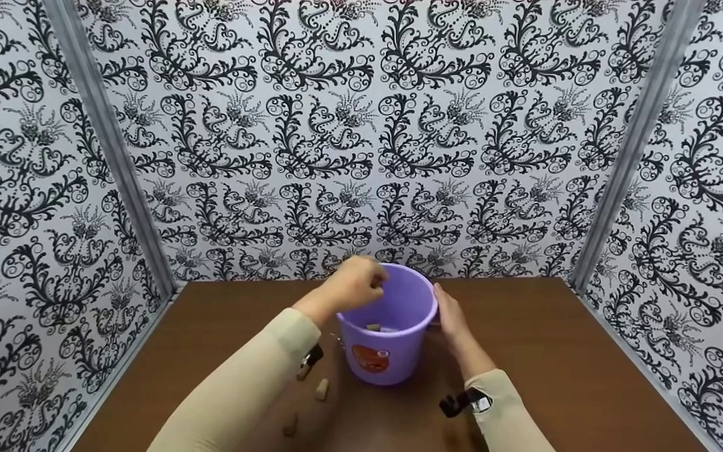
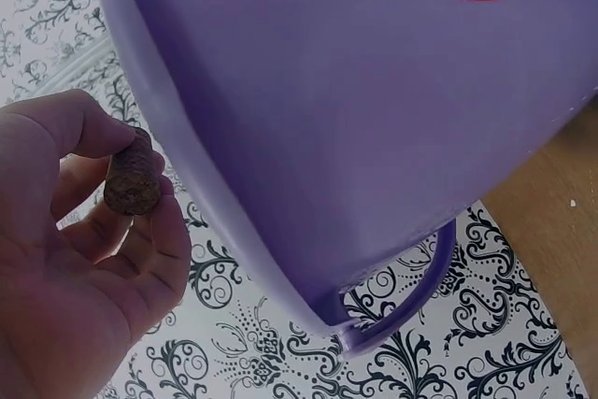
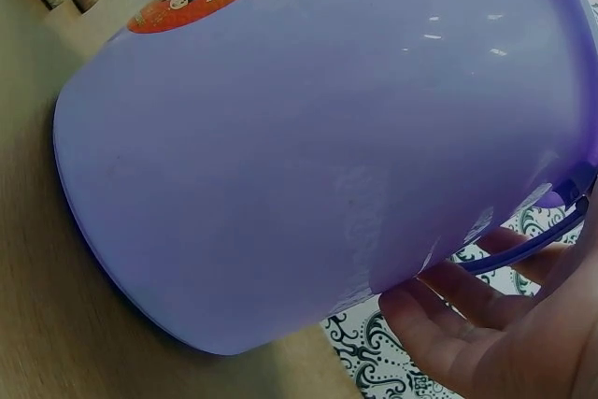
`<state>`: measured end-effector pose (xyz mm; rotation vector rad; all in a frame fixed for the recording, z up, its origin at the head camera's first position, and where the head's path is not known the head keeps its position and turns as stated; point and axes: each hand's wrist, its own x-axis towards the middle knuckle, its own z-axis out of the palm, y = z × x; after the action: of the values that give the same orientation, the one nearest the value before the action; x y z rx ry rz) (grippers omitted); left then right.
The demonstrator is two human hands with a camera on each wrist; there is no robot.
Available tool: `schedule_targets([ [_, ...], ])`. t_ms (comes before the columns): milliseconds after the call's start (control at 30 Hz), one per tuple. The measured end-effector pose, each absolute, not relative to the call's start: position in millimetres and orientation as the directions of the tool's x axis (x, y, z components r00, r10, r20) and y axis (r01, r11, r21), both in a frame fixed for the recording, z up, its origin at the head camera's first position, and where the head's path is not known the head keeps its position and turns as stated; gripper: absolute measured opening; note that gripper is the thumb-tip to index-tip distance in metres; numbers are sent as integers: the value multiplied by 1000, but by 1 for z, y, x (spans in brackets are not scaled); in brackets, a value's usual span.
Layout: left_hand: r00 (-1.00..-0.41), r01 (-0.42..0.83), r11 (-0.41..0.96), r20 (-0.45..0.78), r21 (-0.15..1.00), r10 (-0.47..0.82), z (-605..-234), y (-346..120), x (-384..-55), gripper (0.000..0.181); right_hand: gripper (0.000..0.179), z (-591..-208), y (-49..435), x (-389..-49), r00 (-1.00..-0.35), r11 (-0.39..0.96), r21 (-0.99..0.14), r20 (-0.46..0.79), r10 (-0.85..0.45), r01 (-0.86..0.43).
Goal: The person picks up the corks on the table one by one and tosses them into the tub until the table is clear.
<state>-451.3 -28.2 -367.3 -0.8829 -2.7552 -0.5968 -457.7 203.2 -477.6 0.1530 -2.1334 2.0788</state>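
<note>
A purple bucket (image 1: pixel 383 351) with an orange-red label stands upright on the table, a few small pieces visible on its floor, one a tan cork (image 1: pixel 373 327). My left hand (image 1: pixel 352 284) is over the bucket's left rim. It pinches a dark brown cork (image 2: pixel 134 175) between thumb and fingers, beside the rim in the left wrist view. On the other side, my right hand (image 1: pixel 452 317) holds the bucket by its outer wall below the rim. Its bent fingers (image 3: pixel 434 324) touch the wall next to the purple handle (image 3: pixel 528 245); the thumb is out of the right wrist view.
Loose corks lie left of the bucket: a pale one (image 1: pixel 322 389), another (image 1: pixel 304 371) beside the left wrist strap, and a darker one (image 1: pixel 290 427) nearer the front. Patterned black-and-white walls (image 1: pixel 361 138) enclose the brown table (image 1: pixel 524 351) at the back and sides.
</note>
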Motion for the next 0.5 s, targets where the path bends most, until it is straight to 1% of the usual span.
schedule_targets([
  [167,-757,644,726,341,241,558,-368,-25,-456,16,53,-448,201,-431,-985,109,-982,164,54,-157],
  [200,-750,650,724,348,231,563,-368,-24,-456,15,53,-447,201,-430,-985,128,-980,163,59,-154],
  [367,-765,636,730,334,251,551,-375,-23,-455,14,53,-448,200,-430,-983,147,-975,177,55,-167],
  [500,-784,615,735,313,284,536,-381,-22,-454,19,52,-449,199,-429,-981,159,-971,188,53,-177],
])
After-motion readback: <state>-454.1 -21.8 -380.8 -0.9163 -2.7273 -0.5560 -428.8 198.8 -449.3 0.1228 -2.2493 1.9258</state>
